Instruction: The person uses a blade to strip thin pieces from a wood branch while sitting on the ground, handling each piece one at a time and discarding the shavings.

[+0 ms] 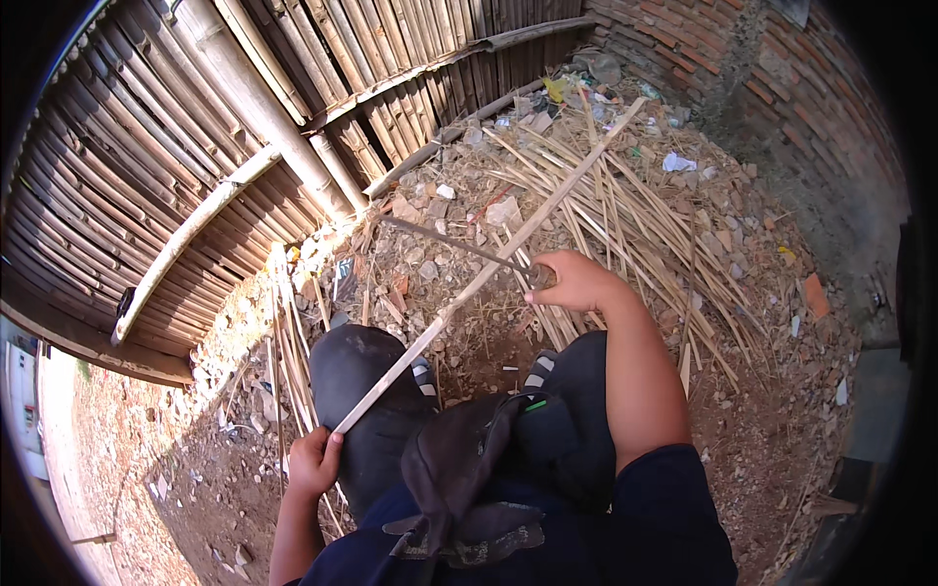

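Note:
A long, pale bamboo strip (401, 363) slants from my lap up to the far right, across my left knee. Its near end is held in my left hand (315, 461), thumb laid along the top and fingers wrapped round it. My right hand (583, 283) is closed on a long knife, the thumb and forefinger curled beside the strip. The narrow, dark blade of the knife (440, 236) points to the far left and crosses the strip close to the right hand. The knife's handle is mostly hidden by the hand.
Many split bamboo strips (650, 259) lie in a loose heap at the far right. A smaller bundle (283, 342) lies left of my knee. A bamboo wall (186, 156) rises on the left, a brick wall (811, 107) on the right. Stones and litter cover the ground.

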`<control>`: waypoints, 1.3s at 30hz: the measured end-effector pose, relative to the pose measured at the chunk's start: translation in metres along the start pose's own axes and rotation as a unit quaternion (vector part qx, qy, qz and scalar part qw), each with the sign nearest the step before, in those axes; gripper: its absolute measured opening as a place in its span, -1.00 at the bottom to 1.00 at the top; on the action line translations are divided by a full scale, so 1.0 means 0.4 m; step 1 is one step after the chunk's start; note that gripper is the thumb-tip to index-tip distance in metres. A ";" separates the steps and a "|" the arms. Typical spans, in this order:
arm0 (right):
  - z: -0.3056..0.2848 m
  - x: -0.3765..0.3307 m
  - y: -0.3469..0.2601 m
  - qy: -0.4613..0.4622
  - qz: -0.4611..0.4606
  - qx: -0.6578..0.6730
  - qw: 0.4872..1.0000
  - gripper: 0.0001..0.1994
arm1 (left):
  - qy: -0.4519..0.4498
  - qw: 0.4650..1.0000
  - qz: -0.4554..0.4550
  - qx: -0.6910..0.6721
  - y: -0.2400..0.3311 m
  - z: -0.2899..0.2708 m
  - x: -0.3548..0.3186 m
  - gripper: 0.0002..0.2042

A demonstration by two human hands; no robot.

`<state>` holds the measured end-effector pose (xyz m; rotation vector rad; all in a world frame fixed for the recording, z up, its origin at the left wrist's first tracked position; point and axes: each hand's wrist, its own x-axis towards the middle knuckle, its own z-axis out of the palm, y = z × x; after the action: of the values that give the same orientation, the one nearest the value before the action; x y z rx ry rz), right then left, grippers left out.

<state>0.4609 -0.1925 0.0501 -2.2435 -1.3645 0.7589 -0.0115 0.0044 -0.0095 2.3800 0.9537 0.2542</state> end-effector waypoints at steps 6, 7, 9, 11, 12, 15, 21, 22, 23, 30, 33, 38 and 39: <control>-0.010 0.027 0.105 0.134 0.136 0.012 0.982 -0.34 | 0.023 0.999 0.013 0.023 0.011 0.004 0.011 -0.55; -0.014 0.021 0.081 0.115 0.133 -0.001 0.984 -0.36 | 0.019 0.999 0.012 0.029 0.012 0.000 0.009 -0.56; -0.008 0.007 0.033 0.100 0.113 -0.004 0.989 -0.37 | 0.012 0.999 0.010 0.038 0.001 0.001 0.007 -0.56; -0.005 -0.002 -0.012 0.066 0.075 -0.032 0.995 -0.40 | 0.005 1.000 0.001 0.029 0.010 -0.003 0.008 -0.56; -0.008 -0.004 -0.034 0.066 0.073 -0.030 0.995 -0.40 | -0.001 1.000 -0.011 0.021 0.013 -0.006 0.007 -0.56; -0.019 -0.001 -0.050 -0.015 0.062 -0.052 0.997 -0.39 | -0.011 1.000 -0.017 0.013 0.010 -0.013 -0.001 -0.56; -0.008 0.023 0.119 0.129 0.123 0.012 0.984 -0.38 | 0.004 1.000 -0.002 0.025 0.021 0.000 0.012 -0.56; -0.011 0.020 0.104 0.132 0.119 0.007 0.984 -0.38 | 0.010 1.000 -0.001 0.021 0.022 -0.002 0.009 -0.56; -0.014 0.015 0.075 0.116 0.128 -0.011 0.985 -0.40 | 0.007 1.000 -0.008 0.029 0.025 -0.007 0.007 -0.56; 0.013 0.006 -0.012 0.047 0.025 -0.038 0.998 -0.57 | 0.001 0.999 -0.007 0.044 0.015 -0.008 0.008 -0.55; 0.003 0.013 0.013 0.003 0.004 0.011 1.000 -0.45 | 0.004 1.000 -0.013 0.024 -0.003 -0.006 -0.001 -0.55; -0.010 0.007 0.093 0.140 0.107 0.048 0.983 -0.31 | 0.014 0.999 0.002 0.040 0.019 -0.003 0.008 -0.54; -0.010 0.006 0.081 0.142 0.110 0.029 0.983 -0.38 | 0.016 0.999 0.002 0.045 0.019 -0.004 0.006 -0.54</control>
<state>0.4861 -0.2048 0.0335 -2.3725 -0.9609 0.5143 -0.0059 0.0023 -0.0040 2.4670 0.9936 0.2572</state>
